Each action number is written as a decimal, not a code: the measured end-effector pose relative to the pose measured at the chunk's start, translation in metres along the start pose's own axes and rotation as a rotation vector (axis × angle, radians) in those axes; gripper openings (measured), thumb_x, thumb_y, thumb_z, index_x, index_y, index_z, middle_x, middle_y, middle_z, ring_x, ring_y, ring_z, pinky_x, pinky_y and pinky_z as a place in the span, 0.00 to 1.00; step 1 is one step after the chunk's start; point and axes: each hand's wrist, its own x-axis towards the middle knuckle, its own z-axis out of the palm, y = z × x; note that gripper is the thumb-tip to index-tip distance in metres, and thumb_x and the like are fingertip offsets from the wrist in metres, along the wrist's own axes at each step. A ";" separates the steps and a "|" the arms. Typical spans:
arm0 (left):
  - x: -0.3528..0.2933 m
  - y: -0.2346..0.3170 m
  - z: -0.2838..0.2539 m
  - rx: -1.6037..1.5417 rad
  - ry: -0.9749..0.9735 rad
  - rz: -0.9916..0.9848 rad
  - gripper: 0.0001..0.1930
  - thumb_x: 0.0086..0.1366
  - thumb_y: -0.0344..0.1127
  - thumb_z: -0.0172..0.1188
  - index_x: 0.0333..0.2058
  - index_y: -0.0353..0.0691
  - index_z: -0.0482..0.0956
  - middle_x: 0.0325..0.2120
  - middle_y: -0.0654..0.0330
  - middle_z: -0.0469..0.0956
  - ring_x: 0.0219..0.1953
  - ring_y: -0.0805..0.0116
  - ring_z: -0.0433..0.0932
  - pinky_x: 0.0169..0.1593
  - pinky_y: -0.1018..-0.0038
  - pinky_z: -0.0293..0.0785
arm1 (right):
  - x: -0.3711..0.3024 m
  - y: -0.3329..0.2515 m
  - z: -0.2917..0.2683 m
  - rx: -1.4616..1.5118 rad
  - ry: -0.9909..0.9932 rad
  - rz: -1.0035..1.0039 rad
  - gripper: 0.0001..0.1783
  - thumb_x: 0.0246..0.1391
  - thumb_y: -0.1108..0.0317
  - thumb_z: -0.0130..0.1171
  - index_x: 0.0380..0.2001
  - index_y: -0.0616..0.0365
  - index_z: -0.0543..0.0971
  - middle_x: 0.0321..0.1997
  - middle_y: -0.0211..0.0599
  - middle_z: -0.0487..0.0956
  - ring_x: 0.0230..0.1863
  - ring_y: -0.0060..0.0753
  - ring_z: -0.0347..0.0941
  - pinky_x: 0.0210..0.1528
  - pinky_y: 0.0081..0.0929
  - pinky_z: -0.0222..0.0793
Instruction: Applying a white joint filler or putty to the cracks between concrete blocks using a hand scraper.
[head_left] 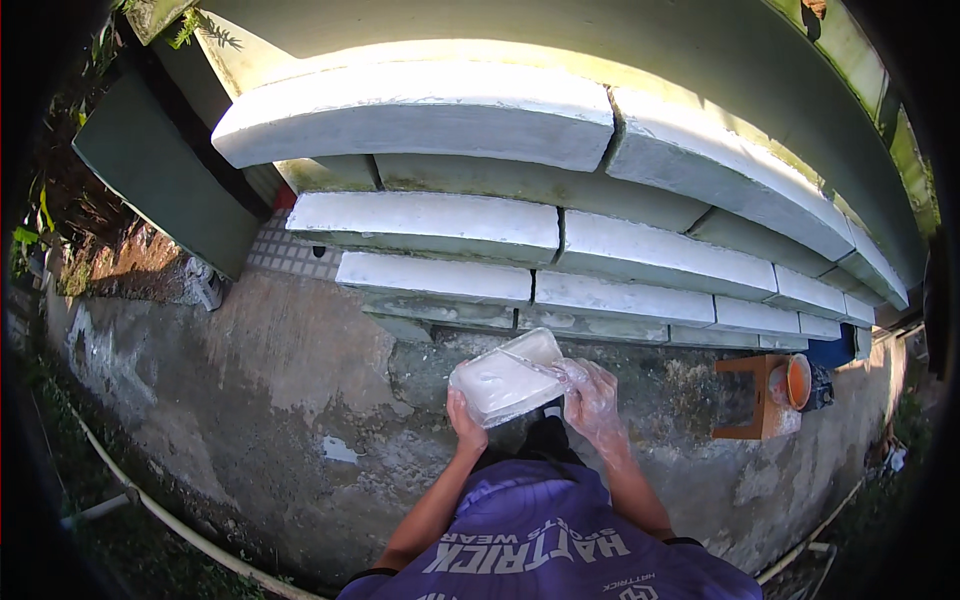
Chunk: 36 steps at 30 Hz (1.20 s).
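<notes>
A rectangular tub point(505, 388) with white paste in it is held in front of my body, a little tilted. My left hand point(466, 424) grips its left side, the fingers partly hidden beneath. At the tub's right side my right hand point(592, 402), smeared with white, is closed, its fingertips over the paste. A thin, pale edge runs from these fingers across the tub; I cannot make out what it belongs to. Just beyond my hands, the lowest row of long blocks point(435, 277) has white-coated tops.
Two more rows of white-coated blocks point(420, 218) rise behind, with dark gaps between blocks. On the right, an orange bucket point(797, 381) stands by a brown wooden stool point(740, 432). A green panel point(165, 165) leans at left. The concrete floor point(290, 400) is stained; a pale pipe point(190, 540) edges it.
</notes>
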 end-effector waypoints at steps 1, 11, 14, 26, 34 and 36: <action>0.000 0.007 0.009 -0.002 0.001 0.003 0.25 0.70 0.46 0.36 0.57 0.34 0.59 0.52 0.55 0.66 0.54 0.64 0.66 0.59 0.67 0.59 | 0.005 0.001 -0.005 0.001 0.000 -0.004 0.18 0.40 0.77 0.53 0.40 0.58 0.76 0.35 0.43 0.78 0.30 0.47 0.75 0.34 0.37 0.73; -0.005 0.034 0.068 0.206 -0.034 -0.006 0.26 0.69 0.42 0.40 0.57 0.27 0.58 0.57 0.51 0.62 0.59 0.64 0.60 0.62 0.71 0.53 | 0.049 0.039 -0.019 -0.115 -0.462 -0.008 0.34 0.37 0.78 0.51 0.53 0.45 0.73 0.43 0.39 0.78 0.46 0.38 0.73 0.54 0.40 0.64; -0.010 0.030 0.077 0.247 0.021 -0.035 0.27 0.68 0.44 0.41 0.58 0.26 0.57 0.58 0.51 0.60 0.59 0.64 0.59 0.62 0.70 0.52 | 0.058 0.054 -0.024 -0.059 -0.520 -0.027 0.35 0.37 0.79 0.50 0.54 0.44 0.72 0.44 0.40 0.78 0.50 0.42 0.71 0.60 0.45 0.56; -0.020 0.010 0.109 0.322 0.129 -0.107 0.30 0.68 0.47 0.44 0.58 0.26 0.57 0.58 0.50 0.60 0.60 0.63 0.59 0.63 0.71 0.52 | 0.075 0.110 -0.026 0.230 -0.861 0.027 0.27 0.37 0.79 0.49 0.46 0.53 0.77 0.48 0.40 0.76 0.57 0.53 0.63 0.64 0.55 0.44; -0.021 0.006 0.119 0.360 0.136 -0.132 0.30 0.68 0.47 0.44 0.58 0.25 0.58 0.58 0.48 0.59 0.60 0.62 0.59 0.63 0.71 0.50 | 0.074 0.118 -0.028 0.222 -0.979 -0.005 0.28 0.36 0.78 0.50 0.47 0.54 0.76 0.51 0.43 0.75 0.61 0.55 0.60 0.67 0.53 0.40; -0.024 0.009 0.120 0.369 0.150 -0.136 0.31 0.68 0.48 0.44 0.58 0.25 0.57 0.58 0.48 0.60 0.60 0.62 0.59 0.63 0.71 0.51 | 0.073 0.124 -0.024 0.274 -0.933 0.036 0.27 0.37 0.76 0.51 0.48 0.54 0.76 0.50 0.44 0.75 0.61 0.55 0.59 0.66 0.53 0.40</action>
